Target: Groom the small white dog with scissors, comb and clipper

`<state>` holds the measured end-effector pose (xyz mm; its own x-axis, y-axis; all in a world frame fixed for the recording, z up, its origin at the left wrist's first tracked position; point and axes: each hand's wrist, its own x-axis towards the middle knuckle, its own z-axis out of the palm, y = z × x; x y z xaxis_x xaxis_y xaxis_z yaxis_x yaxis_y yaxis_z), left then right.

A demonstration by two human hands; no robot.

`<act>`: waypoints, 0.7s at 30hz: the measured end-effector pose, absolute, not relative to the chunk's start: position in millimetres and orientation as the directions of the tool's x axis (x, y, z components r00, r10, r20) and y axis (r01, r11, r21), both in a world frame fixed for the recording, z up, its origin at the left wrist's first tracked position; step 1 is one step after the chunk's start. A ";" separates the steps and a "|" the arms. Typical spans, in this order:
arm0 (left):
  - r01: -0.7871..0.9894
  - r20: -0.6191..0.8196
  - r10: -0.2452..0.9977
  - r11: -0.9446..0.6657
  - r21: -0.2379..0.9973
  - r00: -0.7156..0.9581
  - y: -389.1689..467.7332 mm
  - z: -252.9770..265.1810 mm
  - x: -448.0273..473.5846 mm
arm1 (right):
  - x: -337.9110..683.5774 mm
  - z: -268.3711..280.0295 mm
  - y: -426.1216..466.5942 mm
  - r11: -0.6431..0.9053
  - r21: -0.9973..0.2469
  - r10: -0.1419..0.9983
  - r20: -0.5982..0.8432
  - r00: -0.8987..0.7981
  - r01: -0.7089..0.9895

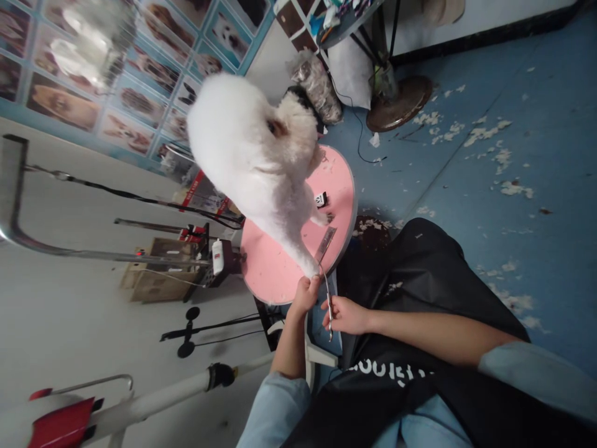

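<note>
A fluffy white dog stands on a round pink grooming table, one leg stretched toward me. My left hand is closed around the paw end of that leg, near the table's edge. Just right of it, my right hand grips a pair of silver scissors. The blades reach up beside the held paw; whether they touch the fur I cannot tell. A metal comb lies on the table close to the paw. Near the dog's other foot is a small black-and-white item.
A metal grooming arm with a black strap extends from the left. Fur clumps litter the blue floor. A round-based stand and stuffed bags are beyond the table. A black apron covers my lap.
</note>
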<state>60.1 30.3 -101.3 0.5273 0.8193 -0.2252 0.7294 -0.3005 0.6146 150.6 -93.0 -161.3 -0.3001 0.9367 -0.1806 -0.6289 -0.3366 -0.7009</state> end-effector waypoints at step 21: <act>0.758 -0.212 0.834 -0.319 0.568 0.510 25.2 -101.9 66.0 | 133.9 -180.3 -82.0 -0.113 -0.893 0.992 -0.075 -0.103 -0.437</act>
<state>66.0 25.2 -101.9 0.5098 0.8339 -0.2117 0.7584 -0.3194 0.5682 133.9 -82.0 -180.3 -0.1027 0.9919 -0.0751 -0.4366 -0.1128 -0.8926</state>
